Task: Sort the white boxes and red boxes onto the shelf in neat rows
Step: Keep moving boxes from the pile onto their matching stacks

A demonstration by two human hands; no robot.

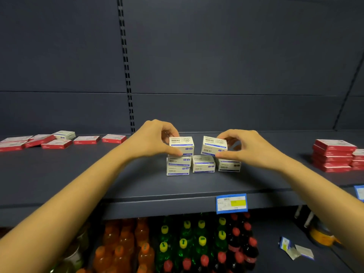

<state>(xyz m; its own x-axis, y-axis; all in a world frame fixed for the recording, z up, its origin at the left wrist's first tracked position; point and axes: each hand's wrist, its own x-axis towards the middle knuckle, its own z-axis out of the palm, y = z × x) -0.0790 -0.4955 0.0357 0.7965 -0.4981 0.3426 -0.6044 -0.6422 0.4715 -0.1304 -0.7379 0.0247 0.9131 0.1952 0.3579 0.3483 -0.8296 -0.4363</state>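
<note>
On the dark shelf (137, 186), several white boxes stand grouped in the middle. My left hand (155, 138) pinches a white box (182, 145) that sits atop a two-high stack (178, 165). A second white box (213, 145), tilted, is pinched in my right hand (239, 146) above a lower white box (229, 165). Between the stacks sits another white box (203, 164). Flat red boxes (49, 143) lie scattered at the far left with one white box (64, 134) among them. A neat pile of red boxes (332, 155) stands at the right.
A slotted upright (127, 75) runs down the shelf's back panel. A blue and yellow price tag (231, 203) hangs on the shelf's front edge. Orange, green and dark bottles (183, 243) fill the shelf below.
</note>
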